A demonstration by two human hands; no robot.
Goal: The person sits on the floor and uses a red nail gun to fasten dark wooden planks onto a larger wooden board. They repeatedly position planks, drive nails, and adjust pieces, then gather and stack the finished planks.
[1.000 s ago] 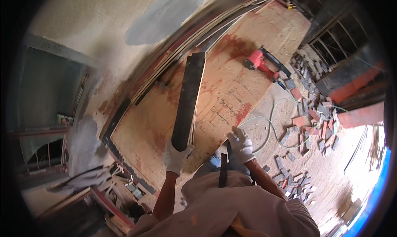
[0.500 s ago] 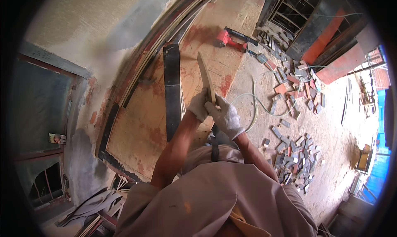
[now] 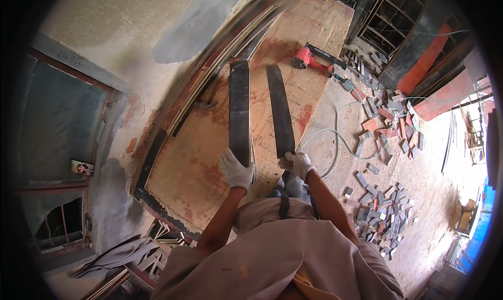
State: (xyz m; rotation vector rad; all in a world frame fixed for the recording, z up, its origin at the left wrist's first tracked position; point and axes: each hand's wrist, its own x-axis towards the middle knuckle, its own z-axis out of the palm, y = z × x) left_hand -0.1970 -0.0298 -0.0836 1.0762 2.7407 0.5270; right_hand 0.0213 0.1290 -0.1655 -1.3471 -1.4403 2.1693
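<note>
Your right hand (image 3: 297, 165) is closed around the near end of a dark strip (image 3: 281, 108), just right of the frame's centre; the far end points up the frame, and you cannot tell from here whether it is lifted clear. Your left hand (image 3: 237, 170) spans the near end of the stack of dark strips (image 3: 240, 106), fingers spread to one side and thumb to the other, though how firmly it presses cannot be told. A gap lies between strip and stack, slightly wider at your end. The step looks like handling a single strip while you steady or square the stack. If you mean to bring them together, the move calls for turning the strip parallel and evening up the near ends. Both are over the wooden sheet (image 3: 194, 158), with a red and black nail gun (image 3: 314, 59) at upper right, its pale hose (image 3: 339, 136) looping below, and loose blocks (image 3: 382, 205) scattered at lower right.
</note>
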